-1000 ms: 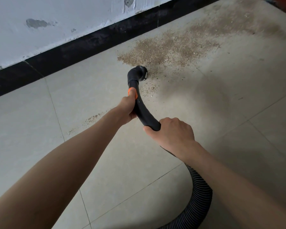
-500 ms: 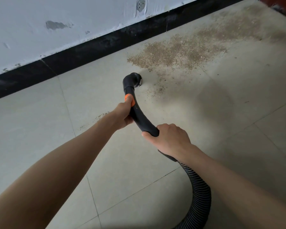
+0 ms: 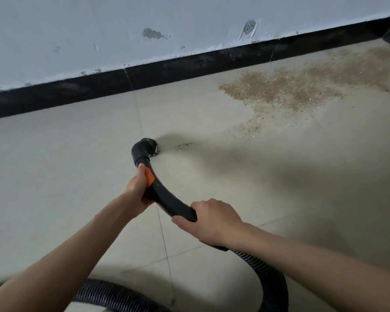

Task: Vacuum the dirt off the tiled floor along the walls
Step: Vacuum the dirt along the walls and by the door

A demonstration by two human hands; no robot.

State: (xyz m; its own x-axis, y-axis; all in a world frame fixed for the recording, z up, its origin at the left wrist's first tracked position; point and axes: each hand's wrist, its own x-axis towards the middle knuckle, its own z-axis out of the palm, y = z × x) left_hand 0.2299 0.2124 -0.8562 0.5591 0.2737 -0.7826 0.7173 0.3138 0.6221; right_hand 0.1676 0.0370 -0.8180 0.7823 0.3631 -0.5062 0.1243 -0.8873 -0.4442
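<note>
- Dirt (image 3: 286,91), brown and grainy, is spread over pale floor (image 3: 65,167) beside the black skirting (image 3: 189,66); a few specks are seen just right of the nozzle (image 3: 148,149).
- Wand (image 3: 167,201), black with an orange band, is gripped by left hand (image 3: 137,190) and right hand (image 3: 212,221), fingers curled round it.
- No writing can be read.

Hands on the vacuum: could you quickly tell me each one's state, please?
Left hand: closed, gripping the vacuum handle near its orange band.
Right hand: closed around the handle's rear.
</note>
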